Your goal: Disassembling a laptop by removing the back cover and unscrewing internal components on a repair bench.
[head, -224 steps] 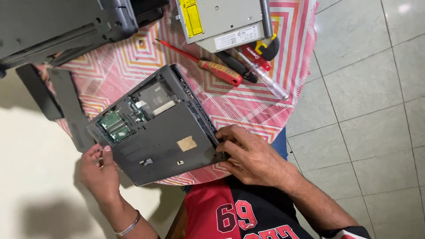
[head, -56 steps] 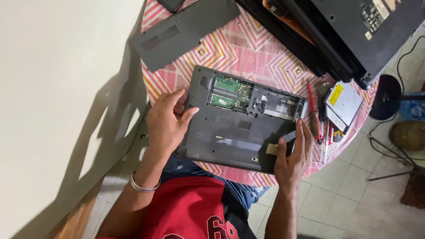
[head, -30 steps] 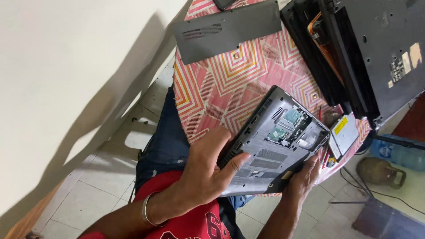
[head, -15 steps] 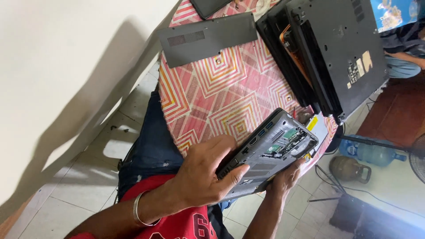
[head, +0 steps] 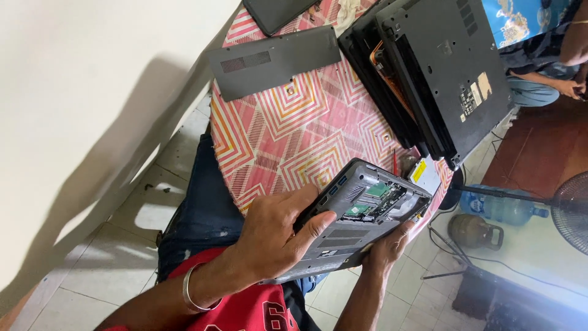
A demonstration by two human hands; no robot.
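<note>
- Laptop base [head: 361,220], grey, underside up with its service bay uncovered and green circuit boards exposed; it is tilted and lifted over the near edge of the bench [head: 288,129], above the person's lap.
- Stacked dark laptops [head: 441,73], at the far right edge of the bench, well apart from the held unit.
- Detached cover panel [head: 275,61], dark grey with a vent grille, lying flat near the far left edge.
- Left hand [head: 275,236], fingers [head: 315,225] clenched over the near-left side of the laptop base, thumb pressing the underside close to the vents.
- Right hand [head: 386,251], fingers curled beneath the lower right edge, supporting it from below.
- Small silver component with a yellow label [head: 424,173], on the bench just beside the raised corner.
- Risk, as a judgement: held tilted off the bench, the base could slip to the tiled floor if either grasp loosens; a thumb straying into the open bay could disturb the boards.
</note>
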